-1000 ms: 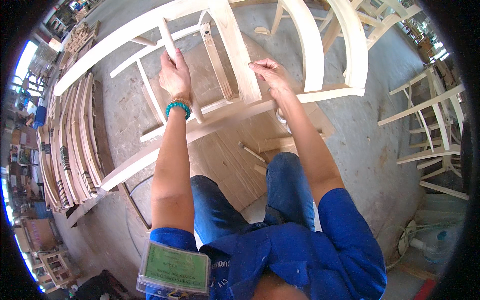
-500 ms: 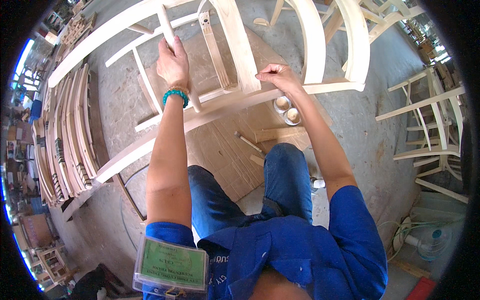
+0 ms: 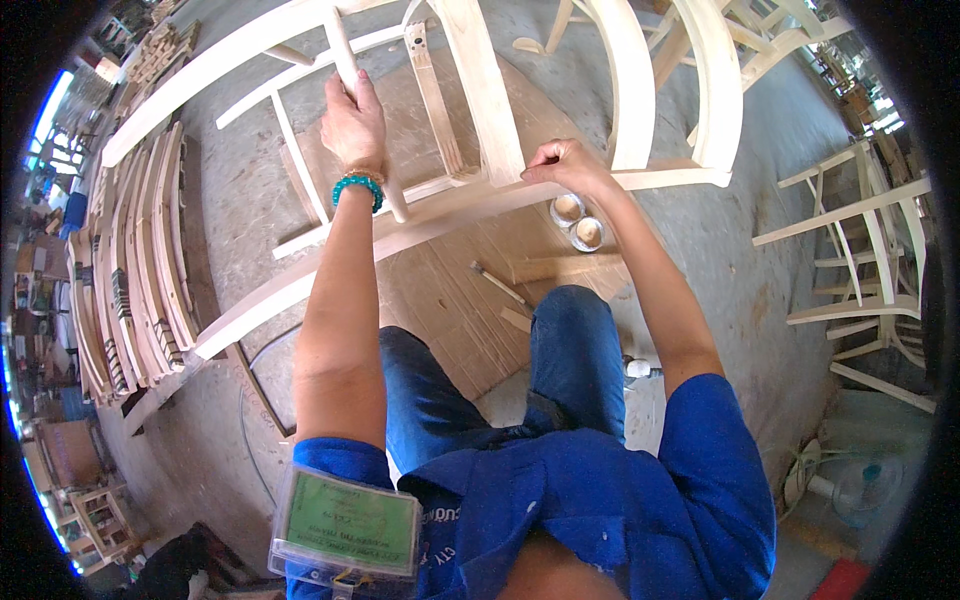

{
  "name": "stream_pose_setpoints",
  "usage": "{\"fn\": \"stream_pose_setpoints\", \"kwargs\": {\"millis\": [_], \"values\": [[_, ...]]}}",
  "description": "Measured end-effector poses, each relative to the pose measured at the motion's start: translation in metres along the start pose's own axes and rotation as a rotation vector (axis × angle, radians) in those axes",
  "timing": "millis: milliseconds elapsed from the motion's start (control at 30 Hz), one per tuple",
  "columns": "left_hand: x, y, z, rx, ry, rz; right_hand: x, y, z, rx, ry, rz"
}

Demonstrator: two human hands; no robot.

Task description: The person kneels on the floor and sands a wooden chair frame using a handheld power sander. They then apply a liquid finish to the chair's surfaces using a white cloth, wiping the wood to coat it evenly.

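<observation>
A pale, unpainted wooden chair frame lies on its side in front of me, with long curved legs and cross pieces. My left hand is closed around a round rung of this frame, a teal bead bracelet on its wrist. My right hand is pinched, its fingertips at the joint where a wide flat rail meets the near long piece. Whatever is between those fingertips, if anything, is too small to see. Curved wooden parts of the frame rise to the right of that hand.
Cardboard covers the floor beneath, bearing two small cups of pale stuff and a brush-like stick. Curved wooden parts are stacked at left. More chair frames stand at right, near a clear plastic bottle.
My right fingertips have shifted slightly down and right along the joint, nearer the long piece. The left hand keeps its hold on the rung. The whole view has shifted a little.
</observation>
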State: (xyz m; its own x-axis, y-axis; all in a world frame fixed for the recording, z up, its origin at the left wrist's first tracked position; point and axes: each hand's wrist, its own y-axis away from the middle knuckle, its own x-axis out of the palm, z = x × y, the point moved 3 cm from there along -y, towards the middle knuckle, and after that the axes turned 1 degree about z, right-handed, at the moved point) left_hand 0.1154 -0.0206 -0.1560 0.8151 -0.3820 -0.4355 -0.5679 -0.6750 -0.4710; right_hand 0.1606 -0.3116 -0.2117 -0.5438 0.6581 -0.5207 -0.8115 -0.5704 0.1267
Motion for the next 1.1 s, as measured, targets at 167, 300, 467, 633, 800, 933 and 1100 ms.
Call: {"fn": "stream_pose_setpoints", "kwargs": {"millis": [167, 300, 467, 633, 800, 933, 1100], "values": [[-0.007, -0.007, 0.021, 0.031, -0.099, -0.064, 0.009, -0.009, 0.012, -0.082, 0.162, 0.068], [0.005, 0.004, -0.002, 0.056, -0.204, -0.013, -0.003, 0.025, -0.012, -0.215, 0.031, -0.129], [-0.017, -0.009, 0.011, 0.042, -0.093, -0.045, 0.070, 0.031, 0.040, -0.336, 0.278, -0.294], [-0.015, -0.003, 0.001, -0.015, 0.030, 0.015, 0.142, 0.025, 0.075, -0.850, 0.779, -0.297], [-0.012, 0.003, -0.002, -0.030, 0.027, 0.055, 0.147, -0.011, 0.037, -0.505, 0.848, -0.145], [-0.020, 0.007, -0.007, -0.011, 0.028, 0.067, 0.146, -0.020, 0.038, -0.563, 0.878, -0.158], [-0.038, 0.031, -0.004, 0.056, 0.065, 0.159, 0.146, -0.015, 0.053, -0.506, 0.959, -0.200]]}}
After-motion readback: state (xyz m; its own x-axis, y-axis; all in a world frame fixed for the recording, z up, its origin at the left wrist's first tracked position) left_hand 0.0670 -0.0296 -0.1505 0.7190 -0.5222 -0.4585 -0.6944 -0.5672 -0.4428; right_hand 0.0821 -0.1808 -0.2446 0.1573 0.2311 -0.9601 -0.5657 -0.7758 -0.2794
